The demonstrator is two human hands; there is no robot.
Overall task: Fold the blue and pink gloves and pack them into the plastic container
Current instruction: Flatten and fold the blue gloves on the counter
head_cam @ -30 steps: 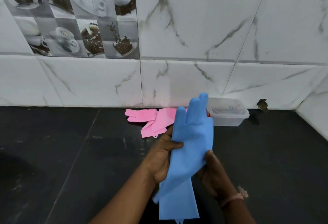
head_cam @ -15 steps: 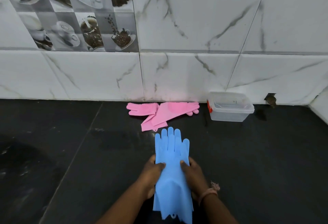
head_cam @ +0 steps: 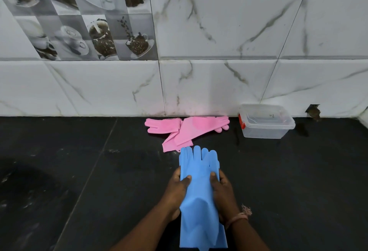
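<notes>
While both hands pinch the blue gloves (head_cam: pixel 199 187), fold not yet begun.
Left hand (head_cam: pixel 177 193) and right hand (head_cam: pixel 224 193) grip opposite edges; best to square the stacked fingers, then fold toward the plastic container (head_cam: pixel 265 121).

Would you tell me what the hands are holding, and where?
Both hands, left and right, grip the blue rubber gloves by their side edges, mid-length.

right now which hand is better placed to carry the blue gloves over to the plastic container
Right, probably. The plastic container sits on the right by the wall, and the right hand grips that side of the blue gloves. The left hand would have to cross over.
</notes>
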